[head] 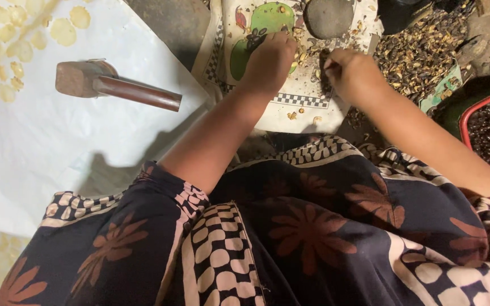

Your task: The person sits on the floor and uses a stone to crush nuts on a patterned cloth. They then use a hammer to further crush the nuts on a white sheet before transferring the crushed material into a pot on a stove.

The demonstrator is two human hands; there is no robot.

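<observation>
On a printed cloth (307, 96) by the stone (329, 17), the left hand (267, 59) presses flat while the right hand (350, 71) pinches a nut (325, 63), whose kernel could crumble if squeezed hard.

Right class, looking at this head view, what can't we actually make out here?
- Left hand: fingertips curl under; whatever they press is hidden.
- Right hand: the small dark piece it pinches is too small to identify.
- Red basket: cut off by the right edge.
- Stone: top cut off by the upper edge.
</observation>
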